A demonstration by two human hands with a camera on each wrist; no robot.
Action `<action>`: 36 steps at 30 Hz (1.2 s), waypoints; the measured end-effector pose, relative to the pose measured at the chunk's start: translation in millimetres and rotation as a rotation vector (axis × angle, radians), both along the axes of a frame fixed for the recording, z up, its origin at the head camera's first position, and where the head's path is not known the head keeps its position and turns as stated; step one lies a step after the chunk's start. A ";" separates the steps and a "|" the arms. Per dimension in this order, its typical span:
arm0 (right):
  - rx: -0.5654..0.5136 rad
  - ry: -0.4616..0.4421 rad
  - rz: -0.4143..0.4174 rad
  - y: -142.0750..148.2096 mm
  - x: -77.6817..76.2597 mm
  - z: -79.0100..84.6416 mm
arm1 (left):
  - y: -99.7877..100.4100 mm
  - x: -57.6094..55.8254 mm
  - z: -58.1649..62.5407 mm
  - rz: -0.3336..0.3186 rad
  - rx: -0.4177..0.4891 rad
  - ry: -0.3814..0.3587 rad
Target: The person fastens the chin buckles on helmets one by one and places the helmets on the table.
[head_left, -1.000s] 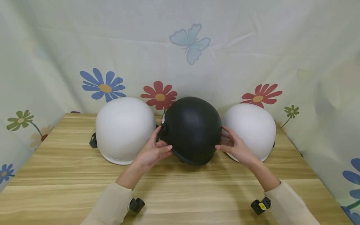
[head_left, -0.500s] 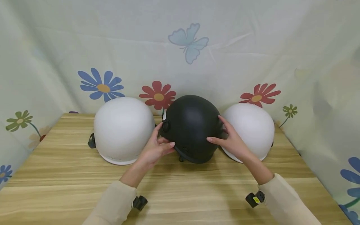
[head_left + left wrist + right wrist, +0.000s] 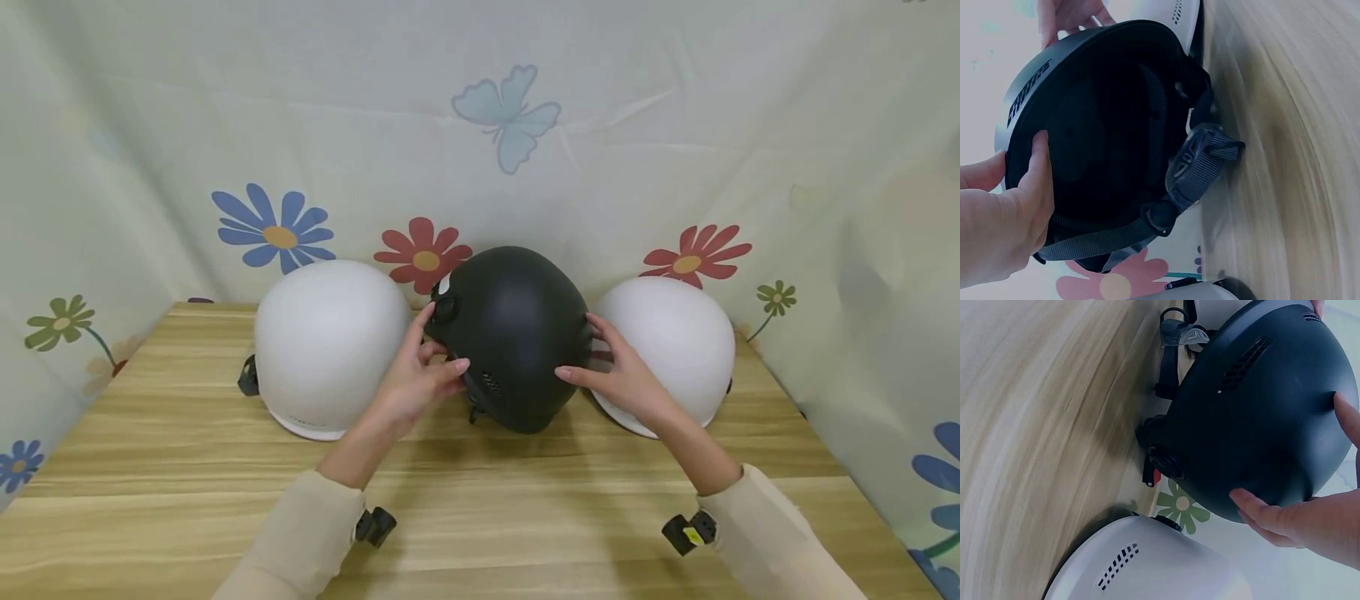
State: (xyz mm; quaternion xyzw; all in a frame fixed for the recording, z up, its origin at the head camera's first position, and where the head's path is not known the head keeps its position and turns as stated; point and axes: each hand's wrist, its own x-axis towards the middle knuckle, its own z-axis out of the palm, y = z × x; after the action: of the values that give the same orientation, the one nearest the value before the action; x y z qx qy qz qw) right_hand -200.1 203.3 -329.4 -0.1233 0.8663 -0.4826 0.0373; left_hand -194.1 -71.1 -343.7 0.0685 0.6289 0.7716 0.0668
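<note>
A black helmet [image 3: 517, 333] is held tilted between both hands at the table's middle, its hollow inside turned toward the left. My left hand [image 3: 408, 387] grips its rim, with fingers inside and thumb on the outer shell in the left wrist view. On the opposite side, my right hand [image 3: 626, 379] holds the rounded shell with thumb and fingers spread apart. Webbing straps with a buckle [image 3: 1200, 165] hang from the opening, close to the tabletop. Slotted vents [image 3: 1244, 365] and a round knob [image 3: 1166, 464] show in the right wrist view.
White helmets flank the black one: a left one [image 3: 330, 350] and a right one [image 3: 675, 358], both on the wooden table [image 3: 487, 525]. Behind them hangs a pale curtain [image 3: 360, 125] printed with flowers and a butterfly. Small black cameras [image 3: 375, 527] sit at the wrists.
The black helmet has tipped and turned, its left side rising and its side vents coming into view. The left hand has risen with it; the right hand has shifted higher on the shell.
</note>
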 end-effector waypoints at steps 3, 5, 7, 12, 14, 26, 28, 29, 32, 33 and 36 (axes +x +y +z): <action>0.005 -0.007 0.006 0.5 -0.8 0.5 | 1.8 0.5 2.1 0.002 -0.007 0.000; 0.011 -0.004 0.016 0.2 -1.2 1.3 | 3.2 1.2 2.9 0.000 -0.014 0.005; 0.020 0.006 0.029 -0.4 -1.1 2.7 | 4.3 2.2 3.2 -0.005 -0.019 0.012; 0.048 0.039 0.053 -1.8 -0.7 6.9 | 4.9 5.3 3.9 -0.031 -0.040 0.043; 0.055 0.044 0.057 -2.2 0.0 8.7 | 4.6 6.9 4.9 -0.042 -0.055 0.058; 0.033 0.077 0.054 -3.8 3.3 14.1 | 0.5 14.9 11.2 -0.115 -0.187 0.209; 0.020 0.078 0.056 -3.2 4.5 14.1 | -0.2 15.5 11.5 -0.125 -0.193 0.215; 0.015 0.078 0.054 -2.8 5.1 14.1 | -0.5 15.7 11.5 -0.132 -0.196 0.220; 0.009 0.081 0.048 -1.7 7.3 14.4 | -0.9 16.5 11.3 -0.147 -0.197 0.222; 0.005 0.083 0.047 -1.3 8.1 14.7 | -1.0 16.8 11.3 -0.151 -0.197 0.221; -0.004 0.088 0.044 -0.3 10.8 16.2 | -0.7 17.5 11.3 -0.156 -0.211 0.225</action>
State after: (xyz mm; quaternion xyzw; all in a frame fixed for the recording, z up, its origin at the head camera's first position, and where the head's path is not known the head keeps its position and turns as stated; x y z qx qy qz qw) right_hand -189.3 202.9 -313.2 -0.1636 0.8632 -0.4776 0.0098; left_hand -176.5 -71.8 -332.5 0.1954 0.7026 0.6814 0.0625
